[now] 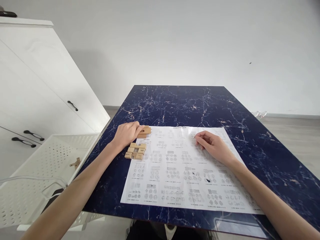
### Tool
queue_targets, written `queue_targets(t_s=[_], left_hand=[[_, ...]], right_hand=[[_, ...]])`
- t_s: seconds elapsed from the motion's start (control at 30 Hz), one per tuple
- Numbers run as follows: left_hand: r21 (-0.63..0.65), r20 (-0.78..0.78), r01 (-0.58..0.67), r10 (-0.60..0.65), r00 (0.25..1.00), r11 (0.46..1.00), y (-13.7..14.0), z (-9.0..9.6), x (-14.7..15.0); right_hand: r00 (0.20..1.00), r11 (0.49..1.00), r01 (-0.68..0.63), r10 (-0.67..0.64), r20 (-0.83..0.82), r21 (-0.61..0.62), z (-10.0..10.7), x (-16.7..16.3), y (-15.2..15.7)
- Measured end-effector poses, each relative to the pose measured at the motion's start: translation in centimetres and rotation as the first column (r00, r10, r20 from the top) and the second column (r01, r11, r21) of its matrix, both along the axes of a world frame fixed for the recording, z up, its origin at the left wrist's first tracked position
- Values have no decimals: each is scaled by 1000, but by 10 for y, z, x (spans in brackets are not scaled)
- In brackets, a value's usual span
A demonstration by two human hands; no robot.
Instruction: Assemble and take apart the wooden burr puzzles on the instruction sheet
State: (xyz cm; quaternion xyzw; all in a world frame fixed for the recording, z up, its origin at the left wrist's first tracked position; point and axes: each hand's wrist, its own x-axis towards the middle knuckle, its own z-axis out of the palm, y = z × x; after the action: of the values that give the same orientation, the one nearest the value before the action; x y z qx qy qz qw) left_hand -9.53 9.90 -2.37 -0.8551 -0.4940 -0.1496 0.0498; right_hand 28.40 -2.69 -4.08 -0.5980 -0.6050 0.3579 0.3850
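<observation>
A white printed sheet [172,160] covered in small puzzle diagrams lies on the dark blue marbled table. At its upper left edge, my left hand [126,134] has its thumb and fingers closed on a notched wooden puzzle piece [145,129]. Just below that hand, several light wooden puzzle pieces [135,151] lie close together, overlapping the sheet's left edge. On the sheet's upper right rests my right hand [212,144], its fingers curled in and thumb near the index finger. Nothing shows between them, though the palm side is partly hidden.
To the left stands a white perforated basket [32,160] holding a small wooden piece [75,163] and a white cable [50,179]. A white cabinet [42,76] with black handles is behind it. The table [175,105] reaches toward a pale wall.
</observation>
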Motion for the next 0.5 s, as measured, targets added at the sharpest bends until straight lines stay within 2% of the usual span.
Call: queue_targets(t_s=[0.23,0.37,0.5], left_hand=[[-12,107,-94,94,990,996,-1,3,-4],[-4,240,-150,147,960,989,-5,23,-1],[-61,359,-139,152,921,988,-30,44,35]], right_hand=[[1000,1000,-20,20,-19,0,2,1,-1],[999,999,-23,24,-41,24,2,1,0],[994,995,-63,69,-80,74,7,-1,-2]])
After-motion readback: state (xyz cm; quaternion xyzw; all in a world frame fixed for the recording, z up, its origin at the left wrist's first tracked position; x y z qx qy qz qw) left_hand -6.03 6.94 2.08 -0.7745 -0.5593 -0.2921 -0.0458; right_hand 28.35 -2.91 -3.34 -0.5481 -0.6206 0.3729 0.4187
